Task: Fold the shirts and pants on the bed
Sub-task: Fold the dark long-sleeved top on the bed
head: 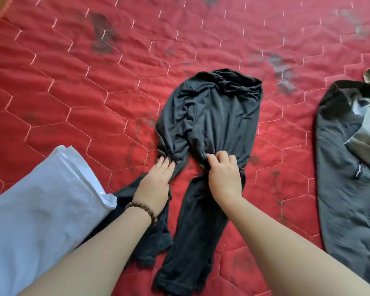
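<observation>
Black pants [212,116] lie crumpled in the middle of the red quilted bed [73,92], waistband far from me, both legs running back toward me. My left hand [156,180], with a bead bracelet on the wrist, lies on the left leg, fingers fairly straight and pressing the bunched fabric. My right hand [223,174] has curled fingers that pinch the gathered cloth at the top of the right leg.
A folded white garment [41,206] lies at the lower left, touching the left pant leg. A dark grey garment [346,167] with lighter grey and olive clothes on it lies at the right edge. The quilt carries dark stains.
</observation>
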### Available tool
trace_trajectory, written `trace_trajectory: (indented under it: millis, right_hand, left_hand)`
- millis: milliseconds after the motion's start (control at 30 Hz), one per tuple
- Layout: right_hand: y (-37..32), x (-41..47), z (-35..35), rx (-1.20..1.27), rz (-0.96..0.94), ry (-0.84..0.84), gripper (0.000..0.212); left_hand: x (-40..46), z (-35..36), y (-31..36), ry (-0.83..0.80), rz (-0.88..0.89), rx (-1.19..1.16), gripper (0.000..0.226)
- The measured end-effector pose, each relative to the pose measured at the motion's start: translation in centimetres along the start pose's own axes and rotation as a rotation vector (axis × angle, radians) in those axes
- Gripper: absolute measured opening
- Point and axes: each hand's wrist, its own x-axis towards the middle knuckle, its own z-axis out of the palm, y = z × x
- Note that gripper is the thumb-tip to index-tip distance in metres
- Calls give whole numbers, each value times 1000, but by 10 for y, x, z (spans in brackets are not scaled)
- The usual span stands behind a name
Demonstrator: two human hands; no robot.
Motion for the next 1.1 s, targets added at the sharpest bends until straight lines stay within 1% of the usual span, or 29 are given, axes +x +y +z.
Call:
trace_trajectory:
  millis: [67, 133, 200, 267, 300, 367, 433, 533, 633, 733, 833, 900, 933, 967, 1033, 1100]
  right_hand:
    - [2, -23, -5, -22, -39, -53, 42]
    - [4, -53, -11, -19, -61, -93, 42]
    - [7, -83, -16, -3, -75, -159, 41]
    - [8, -105, -20, 15, -119, -259, 36]
    - [8, -110, -24, 37, -126, -287, 32]
    - [9, -103, -32, 91, -118, -229, 30]
    - [12, -81, -40, 118, -111, -127, 35]
    - [26, -30, -47, 129, -120, -37, 50]
    - [49, 25, -50, 97, -94, -28, 63]
    - [70, 72, -49, 100, -49, -48, 68]
    - [79, 101, -40, 55, -119, -140, 71]
    - [79, 114, -32, 36, -160, -199, 68]
    - [79, 118, -28, 48, -158, -198, 64]
    - [78, 121, -25, 60, -151, -173, 60]
    - [74, 123, -22, 64, -151, -63, 52]
    - [69, 123, -22, 86, -163, 39, 42]
  left_hand:
    - [-23, -5, 7, -56, -28, -50, 63]
    - [-53, -8, 14, -145, -32, -86, 63]
    - [-81, -14, 19, -212, -42, -120, 58]
    - [-101, -25, 26, -229, -44, -58, 49]
    - [-103, -29, 29, -191, -19, -10, 49]
    - [-89, -36, 35, -72, -5, 84, 54]
    - [-58, -44, 44, 7, -71, 122, 60]
    - [3, -46, 50, 41, -100, 150, 68]
    - [64, -43, 53, 55, -78, 148, 72]
    - [115, -35, 54, 76, -66, 98, 72]
    - [149, -22, 60, 56, -44, 1, 70]
    - [162, -12, 65, 31, -46, -43, 68]
    - [166, -7, 68, 49, -51, -38, 67]
    - [170, -3, 69, 92, -60, -33, 64]
    - [173, 1, 73, 190, -81, -63, 56]
    - [173, 3, 77, 221, -93, -129, 45]
